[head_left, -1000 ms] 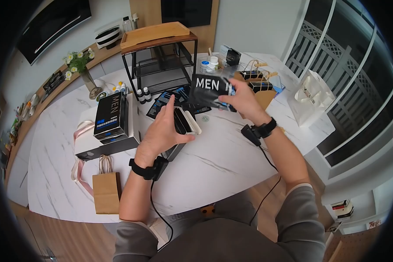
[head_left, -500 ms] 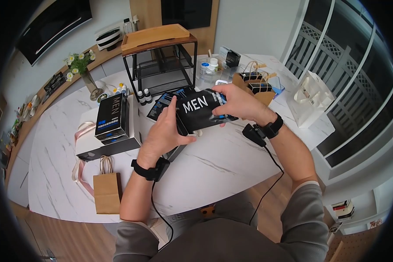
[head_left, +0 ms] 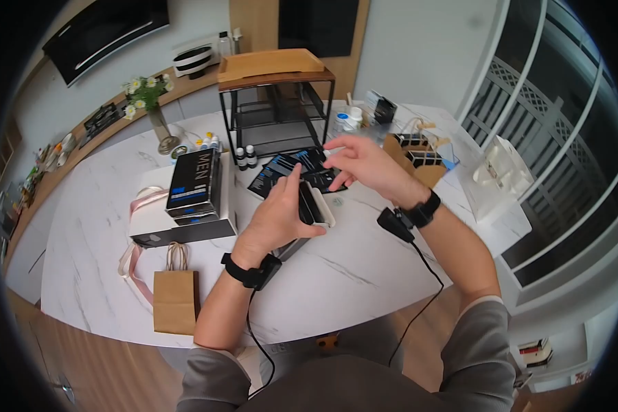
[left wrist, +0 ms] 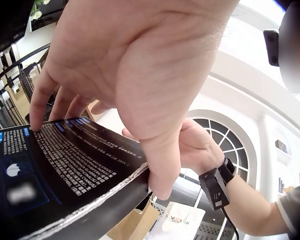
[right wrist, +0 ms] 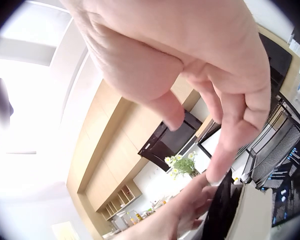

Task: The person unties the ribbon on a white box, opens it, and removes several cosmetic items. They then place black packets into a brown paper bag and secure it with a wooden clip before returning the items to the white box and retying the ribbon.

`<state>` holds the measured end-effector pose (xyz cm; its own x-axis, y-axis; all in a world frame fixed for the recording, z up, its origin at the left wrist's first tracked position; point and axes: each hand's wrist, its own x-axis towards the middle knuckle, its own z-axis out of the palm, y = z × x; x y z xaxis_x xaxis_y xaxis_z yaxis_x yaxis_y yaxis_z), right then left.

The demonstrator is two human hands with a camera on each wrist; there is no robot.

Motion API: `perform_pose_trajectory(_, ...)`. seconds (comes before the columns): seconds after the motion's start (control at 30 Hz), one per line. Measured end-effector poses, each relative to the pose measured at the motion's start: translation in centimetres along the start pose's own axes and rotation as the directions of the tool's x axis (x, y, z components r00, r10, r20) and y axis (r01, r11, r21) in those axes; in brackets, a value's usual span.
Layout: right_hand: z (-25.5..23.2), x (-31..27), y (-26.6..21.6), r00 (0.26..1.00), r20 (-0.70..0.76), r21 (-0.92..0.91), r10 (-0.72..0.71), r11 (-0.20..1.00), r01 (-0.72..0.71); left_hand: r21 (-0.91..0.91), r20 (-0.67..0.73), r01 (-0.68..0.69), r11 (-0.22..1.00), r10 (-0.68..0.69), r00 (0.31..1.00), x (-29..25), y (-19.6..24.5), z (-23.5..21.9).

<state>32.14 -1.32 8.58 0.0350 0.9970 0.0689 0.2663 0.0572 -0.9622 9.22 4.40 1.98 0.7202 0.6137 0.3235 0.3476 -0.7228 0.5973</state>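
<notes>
My left hand [head_left: 273, 218] grips a black carton [left wrist: 90, 155] with fine print on its side, thumb on one edge and fingers across the other. The carton's near end stands open, its white flap [head_left: 327, 204] folded out. Black packaging [right wrist: 222, 205] shows inside the opening. Just beyond and above that end, my right hand [head_left: 374, 168] holds nothing, its fingers loosely bent. In the right wrist view a fingertip overlaps the top of the black packaging. Behind the carton several flat black pouches [head_left: 276, 172] with blue print lie on the marble-patterned table [head_left: 364, 268].
To the left, black MEN boxes [head_left: 193, 180] are stacked on a white box [head_left: 151, 230], with a brown paper bag [head_left: 175, 302] in front. A black wire rack [head_left: 278, 110] stands behind. Paper bags [head_left: 426, 172] and a white bag [head_left: 501, 175] are at the right.
My right hand brought a black MEN pouch left to the carton's open end and no longer holds it. My left hand keeps its grip. The head view has shifted.
</notes>
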Motion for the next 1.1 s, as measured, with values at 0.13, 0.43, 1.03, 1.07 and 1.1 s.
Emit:
perform_pose_trajectory(0.13,0.8,0.5,2.9,0.992,0.003,-0.197,-0.125,0.973,0.123,-0.065,-0.030,0.000,0.998,-0.002,1.000,0.2,-0.3,-0.2)
perform_pose_trajectory(0.43,4.1,0.9,5.7,0.988,0.005,-0.521,-0.154,0.843,0.134,-0.260,0.133,-0.109,0.959,0.147,0.980,0.7,-3.0,0.2)
perform_pose_trajectory(1.03,1.2,0.6,4.5,0.996,0.082,0.045,-0.041,0.998,0.038,-0.412,0.101,0.016,0.911,0.028,0.994,1.2,-0.9,0.5)
perform_pose_trajectory(1.07,1.3,0.6,4.6,0.993,0.111,0.088,-0.037,0.996,0.027,-0.422,0.107,0.024,0.906,0.023,0.994,1.3,-1.0,0.8)
perform_pose_trajectory(1.1,1.5,0.6,4.6,0.993,0.112,0.090,-0.029,0.996,0.019,-0.426,0.113,0.031,0.904,0.019,0.993,1.3,-0.8,0.9)
